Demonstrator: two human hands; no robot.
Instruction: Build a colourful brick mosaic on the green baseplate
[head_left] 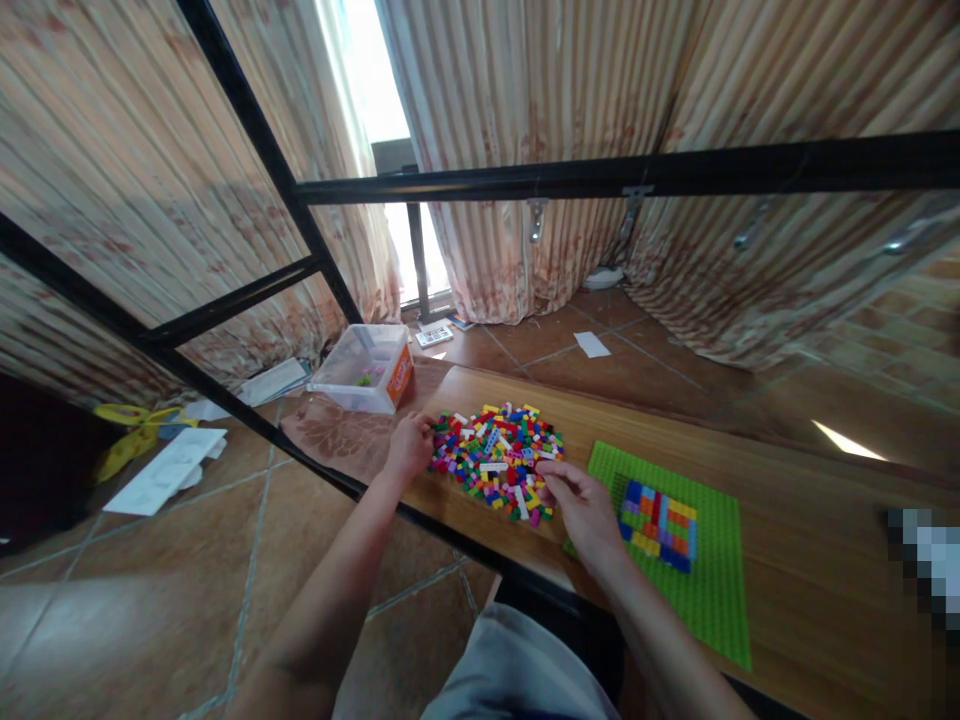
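A heap of small loose building bricks [491, 455] in many colours lies on the wooden table. My left hand [411, 445] is at the heap's left edge, its fingers curled in; whatever they hold is too small to make out. Against the right edge of the heap, my right hand [581, 505] has thumb and fingertips drawn together, and any brick between them cannot be made out. To the right of this hand lies a green baseplate [720, 590], bearing a compact block of joined multicoloured bricks [658, 525] in its left part.
Beyond my left hand stands a clear plastic box [352, 375] with an orange label and a few pieces inside. A black metal frame [480, 185] crosses above the table [817, 560]. Papers [165, 470] and a yellow object [127, 435] lie at the left. Curtains hang behind.
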